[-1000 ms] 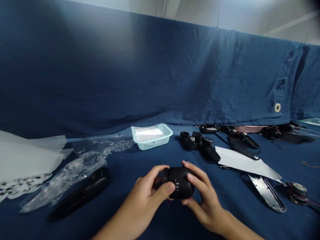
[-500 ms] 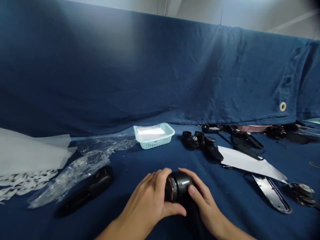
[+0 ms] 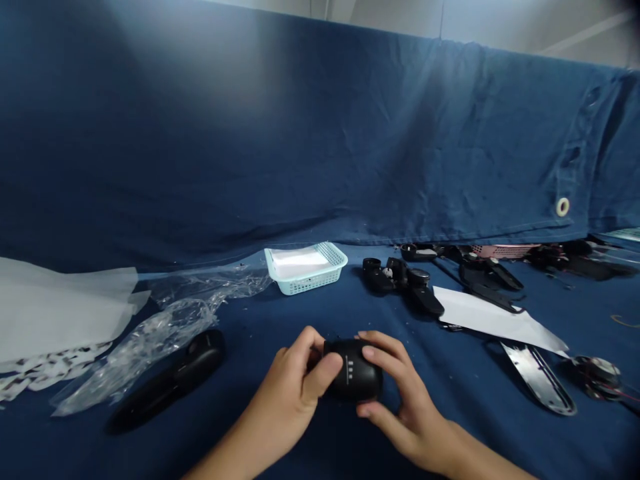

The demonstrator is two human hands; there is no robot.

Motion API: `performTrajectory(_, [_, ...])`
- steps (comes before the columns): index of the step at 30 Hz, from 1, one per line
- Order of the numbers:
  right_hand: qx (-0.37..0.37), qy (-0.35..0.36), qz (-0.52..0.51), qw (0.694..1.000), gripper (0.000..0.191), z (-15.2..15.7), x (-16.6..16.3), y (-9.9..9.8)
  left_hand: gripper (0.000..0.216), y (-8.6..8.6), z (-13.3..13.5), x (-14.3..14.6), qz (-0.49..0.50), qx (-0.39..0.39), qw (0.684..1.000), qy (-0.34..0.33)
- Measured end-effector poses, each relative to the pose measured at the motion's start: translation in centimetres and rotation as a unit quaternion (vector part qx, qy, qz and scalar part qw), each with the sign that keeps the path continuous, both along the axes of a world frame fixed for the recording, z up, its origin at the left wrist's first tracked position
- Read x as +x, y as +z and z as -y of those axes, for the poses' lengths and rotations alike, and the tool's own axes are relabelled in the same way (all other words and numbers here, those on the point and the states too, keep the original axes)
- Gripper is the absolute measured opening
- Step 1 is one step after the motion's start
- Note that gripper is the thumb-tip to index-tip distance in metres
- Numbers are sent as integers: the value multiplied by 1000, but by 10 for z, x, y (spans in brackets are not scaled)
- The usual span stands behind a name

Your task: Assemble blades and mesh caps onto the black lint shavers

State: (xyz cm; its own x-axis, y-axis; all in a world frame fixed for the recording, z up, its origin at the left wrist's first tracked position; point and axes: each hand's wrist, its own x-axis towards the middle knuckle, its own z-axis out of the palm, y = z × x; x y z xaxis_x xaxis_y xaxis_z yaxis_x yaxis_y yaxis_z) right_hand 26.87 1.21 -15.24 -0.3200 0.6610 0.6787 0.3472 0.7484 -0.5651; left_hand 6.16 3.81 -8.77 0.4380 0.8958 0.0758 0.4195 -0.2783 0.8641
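The black device (image 3: 357,379), seemingly whole where it shows, sits between the left hand (image 3: 290,383) and right hand (image 3: 410,407), their fingers closed on it over the table (image 3: 280,317), while loose black parts (image 3: 425,300) lie apart rightward.

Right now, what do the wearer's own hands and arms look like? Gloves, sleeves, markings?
Left hand and right hand: no gloves, no rings visible. Left forearm and right forearm: no sleeves, watches or markings visible in frame.
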Motion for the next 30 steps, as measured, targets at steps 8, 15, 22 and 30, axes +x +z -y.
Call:
performTrajectory(8, [-12,-19,-43,999,62,4,-4,-2,53,7,5,-3,-78,129,988,-19])
performTrajectory(15, [-289,10,-197,937,36,7,-10,1,81,-10,2,-5,-191,458,866,-59])
performTrajectory(22, [-348,5,-258,901,35,-2,-9,14,81,15,6,-5,-170,304,934,-83])
performTrajectory(30, [-260,-36,-213,941,35,0,-9,2,66,22,3,-8,-130,265,949,-108])
